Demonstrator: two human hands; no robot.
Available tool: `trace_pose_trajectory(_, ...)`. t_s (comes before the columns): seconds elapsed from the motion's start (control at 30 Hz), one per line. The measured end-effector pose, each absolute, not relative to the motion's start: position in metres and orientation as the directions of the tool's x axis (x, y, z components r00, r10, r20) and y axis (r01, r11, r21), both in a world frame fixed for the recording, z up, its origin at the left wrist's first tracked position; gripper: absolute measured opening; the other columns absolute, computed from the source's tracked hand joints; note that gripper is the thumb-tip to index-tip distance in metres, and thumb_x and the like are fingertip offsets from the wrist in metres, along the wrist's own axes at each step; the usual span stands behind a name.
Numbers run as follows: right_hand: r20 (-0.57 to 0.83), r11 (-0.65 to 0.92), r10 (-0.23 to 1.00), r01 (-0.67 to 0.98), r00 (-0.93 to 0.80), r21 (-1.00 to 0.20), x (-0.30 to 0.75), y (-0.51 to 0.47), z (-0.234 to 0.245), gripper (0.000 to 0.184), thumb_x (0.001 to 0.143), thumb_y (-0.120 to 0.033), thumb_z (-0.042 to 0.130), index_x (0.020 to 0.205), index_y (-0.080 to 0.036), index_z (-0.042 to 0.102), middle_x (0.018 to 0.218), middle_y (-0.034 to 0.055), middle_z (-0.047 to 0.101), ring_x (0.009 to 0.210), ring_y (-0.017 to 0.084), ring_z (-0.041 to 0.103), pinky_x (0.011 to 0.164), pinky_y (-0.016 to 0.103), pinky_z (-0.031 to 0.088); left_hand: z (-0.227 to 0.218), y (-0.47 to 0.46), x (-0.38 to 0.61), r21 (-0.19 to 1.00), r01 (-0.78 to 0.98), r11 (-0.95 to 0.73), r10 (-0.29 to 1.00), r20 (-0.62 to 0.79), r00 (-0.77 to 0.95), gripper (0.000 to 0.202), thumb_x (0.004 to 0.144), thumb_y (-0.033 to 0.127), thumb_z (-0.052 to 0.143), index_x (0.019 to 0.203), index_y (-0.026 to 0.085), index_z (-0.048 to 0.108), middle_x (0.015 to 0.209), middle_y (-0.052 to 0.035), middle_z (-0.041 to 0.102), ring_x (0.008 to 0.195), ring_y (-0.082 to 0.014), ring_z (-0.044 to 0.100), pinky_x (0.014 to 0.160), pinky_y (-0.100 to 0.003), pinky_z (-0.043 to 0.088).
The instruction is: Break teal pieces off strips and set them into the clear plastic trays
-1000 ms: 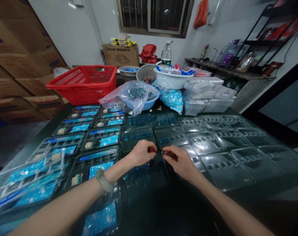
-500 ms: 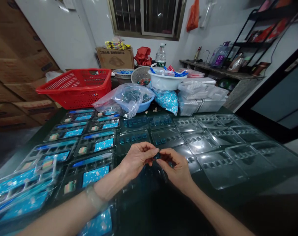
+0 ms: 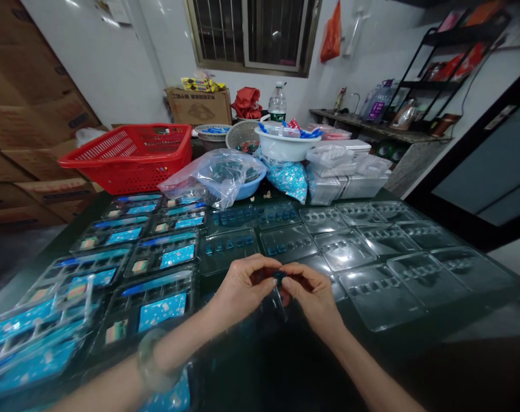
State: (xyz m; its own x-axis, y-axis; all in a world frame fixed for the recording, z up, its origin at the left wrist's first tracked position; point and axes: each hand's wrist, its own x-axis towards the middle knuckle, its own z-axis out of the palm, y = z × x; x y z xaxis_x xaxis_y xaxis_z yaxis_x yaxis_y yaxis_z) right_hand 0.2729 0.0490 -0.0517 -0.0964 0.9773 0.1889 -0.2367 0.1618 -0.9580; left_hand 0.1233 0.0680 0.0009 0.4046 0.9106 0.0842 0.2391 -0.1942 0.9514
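My left hand (image 3: 247, 286) and my right hand (image 3: 310, 293) meet above the middle of the table. Between their fingertips they pinch a small dark teal piece (image 3: 279, 276), too small to name more exactly. A thin clear strip (image 3: 280, 303) hangs below it, blurred. Just beyond my hands lies a clear plastic tray (image 3: 289, 239) with a couple of teal pieces in its row of small wells. Another clear tray (image 3: 227, 250), left of it, has teal pieces along its row.
Filled trays with blue dotted cards (image 3: 163, 312) and pens cover the left side. Clear trays (image 3: 382, 294) spread to the right. Behind stand a red basket (image 3: 131, 163), a bagged blue basin (image 3: 253, 186), a white basin (image 3: 285, 147) and stacked clear boxes (image 3: 348, 186).
Both hands still hold the teal piece at their fingertips; it now shows more plainly, with the clear strip below. The view has shifted slightly.
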Motion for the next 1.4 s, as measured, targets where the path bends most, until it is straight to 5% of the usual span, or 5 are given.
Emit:
trace_pose_trajectory(0.6, 0.008, -0.134, 0.965, -0.521, -0.261, -0.843, 0.286, 0.052, -0.066, 0.012, 0.073, -0.028, 0.062, 0.074, -0.017, 0.057, 0.049, -0.0046, 0.051, 0.040, 0.007, 0.046, 0.035, 0.017, 0.039, -0.011, 0.072, 0.124, 0.104, 0.526, -0.844, 0.528, 0.327, 0.784, 0.022, 0.083, 0.010, 0.034, 0.087, 0.014, 0.055, 0.083, -0.0078, 0.054, 0.077, -0.0184, 0.046, 0.055, -0.027, 0.038)
trace_pose_trajectory(0.77, 0.045, 0.004, 0.994, -0.376, -0.100, -0.927, 0.279, 0.047, -0.061, 0.014, 0.073, -0.029, 0.061, 0.074, -0.016, 0.056, 0.049, -0.0048, 0.051, 0.039, 0.007, 0.046, 0.037, 0.018, 0.039, -0.019, 0.070, 0.136, 0.589, 0.512, -0.626, 0.768, 0.348, 0.538, 0.022, 0.085, 0.016, 0.033, 0.076, 0.015, 0.053, 0.072, -0.0032, 0.051, 0.065, -0.0123, 0.047, 0.057, -0.024, 0.039)
trace_pose_trajectory(0.9, 0.090, 0.090, 0.996, -0.209, 0.006, -0.974, 0.279, 0.045, -0.057, 0.013, 0.075, -0.029, 0.058, 0.073, -0.016, 0.057, 0.051, -0.0041, 0.052, 0.042, 0.007, 0.047, 0.041, 0.019, 0.040, -0.021, 0.076, 0.143, 0.957, 0.280, -0.072, 0.911, -0.051, 0.410, 0.021, 0.082, 0.029, 0.042, 0.071, 0.015, 0.053, 0.053, 0.0028, 0.047, 0.046, -0.0079, 0.041, 0.040, -0.019, 0.031)
trace_pose_trajectory(1.23, 0.072, 0.071, 0.997, -0.123, -0.009, -0.990, 0.302, 0.054, -0.066, 0.020, 0.075, -0.031, 0.058, 0.090, -0.017, 0.060, 0.063, -0.0008, 0.056, 0.050, 0.010, 0.051, 0.044, 0.022, 0.043, -0.027, 0.084, 0.149, 0.980, 0.127, 0.152, 0.889, -0.192, 0.415, 0.017, 0.070, 0.030, 0.059, 0.073, 0.014, 0.056, 0.055, 0.0017, 0.055, 0.046, -0.0095, 0.050, 0.037, -0.018, 0.036)
trace_pose_trajectory(1.4, 0.326, 0.283, 0.945, 0.495, 0.002, -0.822, 0.332, 0.106, -0.081, 0.024, 0.078, -0.031, 0.051, 0.095, -0.016, 0.059, 0.070, 0.0027, 0.060, 0.057, 0.013, 0.055, 0.050, 0.025, 0.046, -0.023, 0.089, 0.138, 0.967, 0.242, 0.077, 0.916, -0.165, 0.365, 0.015, 0.071, 0.028, 0.056, 0.075, 0.014, 0.058, 0.053, 0.0031, 0.053, 0.046, -0.0085, 0.049, 0.039, -0.018, 0.039)
